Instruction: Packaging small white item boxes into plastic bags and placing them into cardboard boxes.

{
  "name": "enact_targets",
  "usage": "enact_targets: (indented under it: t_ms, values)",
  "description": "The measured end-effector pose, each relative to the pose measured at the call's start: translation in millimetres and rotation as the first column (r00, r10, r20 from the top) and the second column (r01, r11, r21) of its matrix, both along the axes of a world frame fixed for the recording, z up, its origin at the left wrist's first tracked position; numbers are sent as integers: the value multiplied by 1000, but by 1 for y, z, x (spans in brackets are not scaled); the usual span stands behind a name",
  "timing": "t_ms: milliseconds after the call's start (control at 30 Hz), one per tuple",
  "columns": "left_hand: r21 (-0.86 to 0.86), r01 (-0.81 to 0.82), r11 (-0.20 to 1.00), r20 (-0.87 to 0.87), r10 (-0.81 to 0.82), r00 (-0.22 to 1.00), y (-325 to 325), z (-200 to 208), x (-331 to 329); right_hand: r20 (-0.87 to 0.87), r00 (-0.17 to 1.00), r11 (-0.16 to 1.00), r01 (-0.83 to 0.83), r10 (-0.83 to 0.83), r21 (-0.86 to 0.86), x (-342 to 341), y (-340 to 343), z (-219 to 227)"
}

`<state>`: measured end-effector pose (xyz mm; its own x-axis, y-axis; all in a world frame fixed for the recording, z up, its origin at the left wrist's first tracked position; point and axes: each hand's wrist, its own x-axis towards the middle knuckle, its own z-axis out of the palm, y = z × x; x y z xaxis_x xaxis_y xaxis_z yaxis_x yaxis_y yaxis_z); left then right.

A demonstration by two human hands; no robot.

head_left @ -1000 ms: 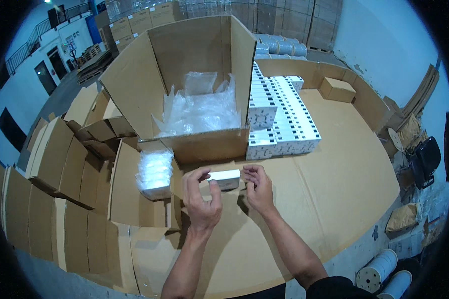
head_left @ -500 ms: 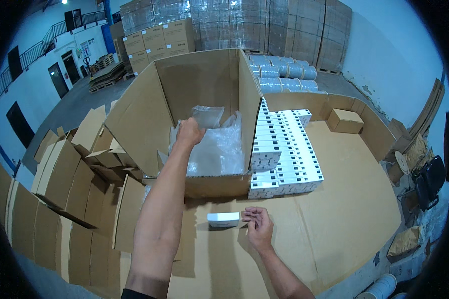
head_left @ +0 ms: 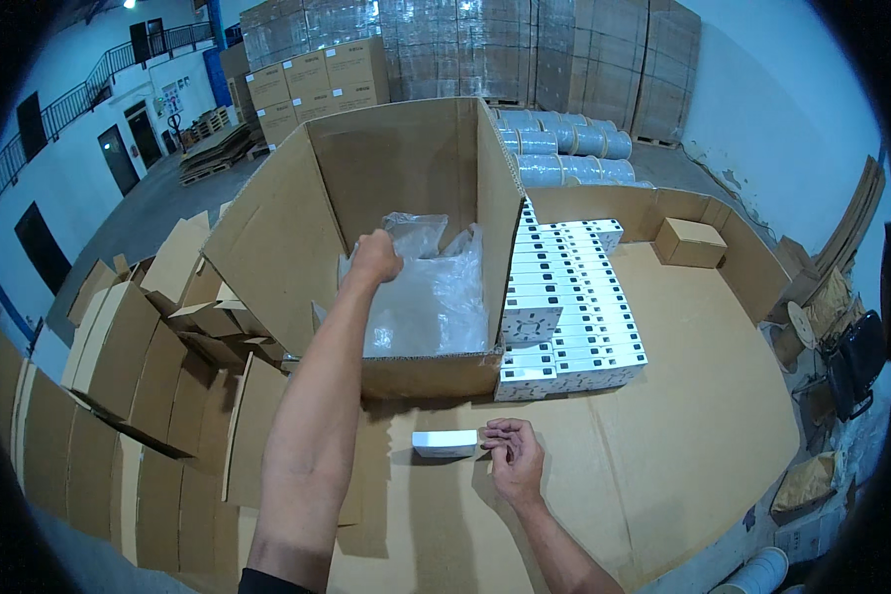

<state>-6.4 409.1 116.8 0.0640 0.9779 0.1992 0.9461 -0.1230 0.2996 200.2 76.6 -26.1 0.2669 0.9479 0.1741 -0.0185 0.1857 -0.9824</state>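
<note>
My left hand (head_left: 376, 256) reaches into a tall open cardboard carton (head_left: 396, 376), its fingers closed at the edge of a clear plastic bag (head_left: 416, 234). More clear plastic (head_left: 431, 307) fills the carton's lower part. On the cardboard-covered table, a small white box (head_left: 445, 444) lies on its side in front of the carton. Just right of that box rests my right hand (head_left: 516, 463), fingers loosely curled and apart, holding nothing. Beyond it, right of the carton, stand neat rows of stacked white boxes (head_left: 594, 342) with small dark marks.
Cardboard partitions and flaps (head_left: 158, 386) crowd the left side. A small brown carton (head_left: 689, 243) sits at the table's far right corner, inside a low cardboard rim (head_left: 752, 259). Wrapped spools (head_left: 574, 168) and stacked cartons (head_left: 317, 79) stand behind. A black chair (head_left: 854, 361) is at right.
The whole view has shifted slightly. My left hand stays in the carton at the plastic, and my right hand stays beside the small white box.
</note>
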Motion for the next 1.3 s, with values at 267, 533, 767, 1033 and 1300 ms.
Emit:
enact_targets:
  t_ms: [267, 533, 767, 1033, 1300]
  values:
    - [105, 181, 978, 748, -198, 633, -97, 93, -5, -38, 999, 1000, -11, 12, 18, 1, 0, -7]
    - [173, 306, 936, 963, -226, 146, -251, 73, 10, -115, 991, 997, 67, -61, 45, 0, -9, -13]
    - [40, 332, 942, 999, -38, -13, -352, -13, 2, -39, 993, 991, 114, -111, 75, -6, -32, -9]
    - [-31, 371, 928, 986, 90, -143, -394, -99, 15, -366, 924, 979, -167, 113, -121, -9, -55, 29]
    - [-104, 285, 953, 986, 61, 155, -399, -126, 24, -248, 967, 991, -83, 55, -102, -32, -60, 27]
